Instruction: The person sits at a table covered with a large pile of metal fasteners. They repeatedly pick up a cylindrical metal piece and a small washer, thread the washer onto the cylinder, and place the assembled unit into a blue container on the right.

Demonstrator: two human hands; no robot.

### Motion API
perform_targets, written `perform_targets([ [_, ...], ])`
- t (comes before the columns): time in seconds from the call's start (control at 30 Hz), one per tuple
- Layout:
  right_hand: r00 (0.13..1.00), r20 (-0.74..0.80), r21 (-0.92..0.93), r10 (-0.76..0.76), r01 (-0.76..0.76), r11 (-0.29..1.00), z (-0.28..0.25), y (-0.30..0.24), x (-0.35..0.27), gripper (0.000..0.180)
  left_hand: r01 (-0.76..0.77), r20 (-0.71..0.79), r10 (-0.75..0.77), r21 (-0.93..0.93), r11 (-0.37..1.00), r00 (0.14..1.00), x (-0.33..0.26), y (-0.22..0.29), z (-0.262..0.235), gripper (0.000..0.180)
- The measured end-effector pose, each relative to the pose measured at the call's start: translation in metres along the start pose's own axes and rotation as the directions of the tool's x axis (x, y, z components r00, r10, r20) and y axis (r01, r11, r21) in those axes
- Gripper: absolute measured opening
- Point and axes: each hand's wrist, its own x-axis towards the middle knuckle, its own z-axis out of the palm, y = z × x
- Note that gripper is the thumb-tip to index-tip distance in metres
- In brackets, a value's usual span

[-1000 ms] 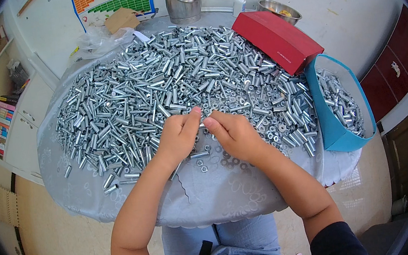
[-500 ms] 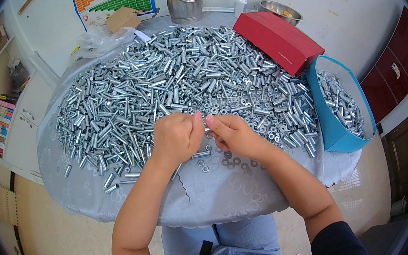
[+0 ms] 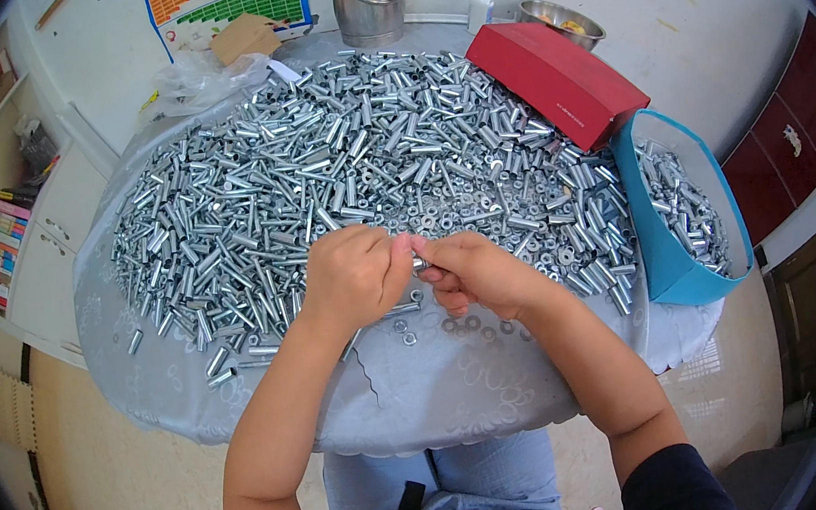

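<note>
Left hand [image 3: 355,276] and right hand [image 3: 475,269] together at near table edge, fingertips pinched on one small metal sleeve [image 3: 420,265] between them. Loose washers [image 3: 456,323] on grey tablecloth [image 3: 424,394] just below hands. Beyond: broad heap of metal sleeves [image 3: 338,172]. Right: blue bin [image 3: 665,256] holding more. Far right: red box [image 3: 554,82]. Far: steel pail [image 3: 369,2].

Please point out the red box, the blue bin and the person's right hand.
red box [image 3: 554,77]: head view, middle of its lid.
blue bin [image 3: 648,228]: head view, its near outer wall.
right hand [image 3: 475,272]: head view, back of the hand.
</note>
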Motion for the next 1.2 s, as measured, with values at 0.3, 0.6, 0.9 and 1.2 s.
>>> perform_targets([
  [0.3,0.786,-0.101,-0.671,-0.611,0.399,0.625,0.010,0.007,-0.002,0.030,0.460,0.109,-0.449,-0.308,0.833,0.887,0.000,0.005,0.001,0.039],
  [0.6,0.617,0.017,-0.833,-0.787,0.444,0.331,0.015,0.012,-0.002,0.020,0.618,0.223,-0.587,-0.442,0.650,0.778,-0.005,0.002,0.005,0.049],
  [0.9,0.683,0.000,-0.770,-0.731,0.467,0.436,0.013,0.011,-0.002,0.021,0.470,0.099,-0.469,-0.378,0.798,0.877,-0.006,0.001,0.010,0.047],
  [1.2,0.746,-0.008,-0.663,-0.666,0.495,0.562,0.014,0.006,-0.005,0.026,0.246,-0.041,-0.263,-0.239,0.939,0.964,-0.001,0.004,0.002,0.043],
])
